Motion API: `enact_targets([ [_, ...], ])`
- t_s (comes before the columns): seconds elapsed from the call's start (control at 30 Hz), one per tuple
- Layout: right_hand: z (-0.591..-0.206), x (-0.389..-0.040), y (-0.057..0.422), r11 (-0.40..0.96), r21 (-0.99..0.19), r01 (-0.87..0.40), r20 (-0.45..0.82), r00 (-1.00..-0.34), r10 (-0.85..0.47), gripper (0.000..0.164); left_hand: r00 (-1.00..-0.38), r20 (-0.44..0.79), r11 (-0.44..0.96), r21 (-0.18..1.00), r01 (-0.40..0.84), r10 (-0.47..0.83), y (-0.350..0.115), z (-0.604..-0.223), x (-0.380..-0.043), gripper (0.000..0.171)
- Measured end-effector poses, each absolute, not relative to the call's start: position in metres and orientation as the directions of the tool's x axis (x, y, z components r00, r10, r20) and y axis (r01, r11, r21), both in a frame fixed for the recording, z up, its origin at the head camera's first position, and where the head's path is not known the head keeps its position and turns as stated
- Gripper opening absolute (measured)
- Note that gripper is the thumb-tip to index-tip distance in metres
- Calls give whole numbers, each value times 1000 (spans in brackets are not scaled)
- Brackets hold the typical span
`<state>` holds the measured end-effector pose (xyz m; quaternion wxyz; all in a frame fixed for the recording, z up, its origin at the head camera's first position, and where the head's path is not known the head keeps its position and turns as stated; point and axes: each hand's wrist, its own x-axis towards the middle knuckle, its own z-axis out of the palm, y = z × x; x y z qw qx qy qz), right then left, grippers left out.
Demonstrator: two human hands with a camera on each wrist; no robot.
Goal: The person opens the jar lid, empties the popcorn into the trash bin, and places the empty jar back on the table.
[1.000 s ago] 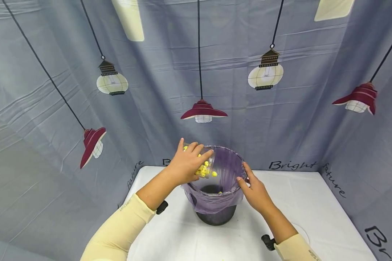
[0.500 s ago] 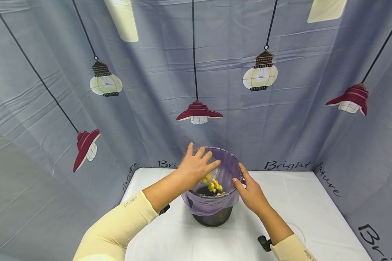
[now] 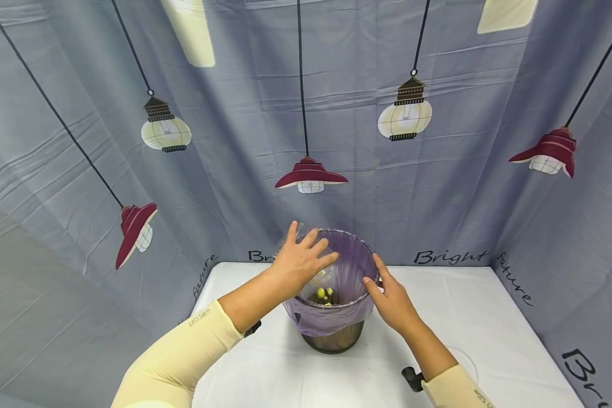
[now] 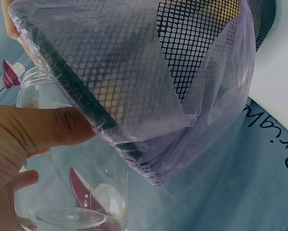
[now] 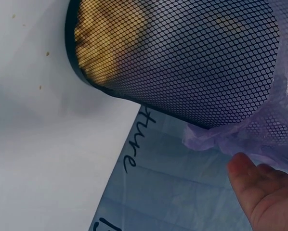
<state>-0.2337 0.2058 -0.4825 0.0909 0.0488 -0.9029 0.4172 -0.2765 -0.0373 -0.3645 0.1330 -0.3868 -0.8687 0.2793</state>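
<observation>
A black mesh wastebasket stands on the table, its purple bin liner folded over the rim. My left hand holds a clear jar tipped over the left side of the opening. The left wrist view shows its thumb across the jar beside the lined rim, with no yellow pieces in the visible part. Yellow popcorn-like pieces lie inside the wastebasket; through the mesh a yellow heap shows at the bottom. My right hand grips the rim on the right, some fingers hidden.
The white table carries the wastebasket near its back edge. A few yellow crumbs lie on it by the base. A grey-blue curtain printed with lamps hangs close behind.
The yellow pieces have dropped from the jar into the wastebasket. My left hand has tipped the jar further, its fingers now more spread. My right hand has stayed on the rim.
</observation>
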Motion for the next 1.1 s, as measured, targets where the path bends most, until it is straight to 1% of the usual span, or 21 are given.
enact_targets([
  [0.13,-483,-234,205,649,-742,-167,207,-978,-14,69,-676,-1,534,-613,583,737,-38,-366,-277,107],
  [0.27,-482,-234,203,652,-739,-167,212,-977,-11,68,-713,-57,508,-663,551,699,-36,-367,-275,106],
  [0.33,-482,-234,202,653,-740,-165,210,-978,-9,68,-729,-58,520,-662,539,682,-37,-366,-274,105],
  [0.43,-481,-234,202,652,-742,-160,199,-980,-13,68,-740,-19,575,-615,539,673,-41,-362,-273,105],
  [0.57,-480,-233,204,652,-743,-149,185,-983,-13,68,-750,71,673,-503,543,658,-54,-358,-275,109],
  [0.63,-480,-233,206,656,-740,-148,187,-982,-10,68,-756,126,723,-428,543,643,-62,-357,-276,111],
  [0.7,-479,-234,207,660,-736,-149,192,-981,-8,68,-765,189,776,-316,546,616,-71,-359,-276,111],
  [0.83,-480,-235,207,666,-730,-150,191,-981,-12,68,-776,360,839,-36,543,518,-91,-366,-273,113],
  [0.97,-480,-236,204,662,-733,-154,186,-982,-23,68,-786,531,816,268,512,318,-118,-385,-264,112],
  [1.03,-480,-235,203,660,-736,-152,184,-983,-22,68,-802,564,773,413,481,198,-130,-397,-257,113],
  [1.1,-479,-234,202,660,-736,-151,180,-983,-25,68,-826,559,723,540,431,75,-142,-411,-246,115],
])
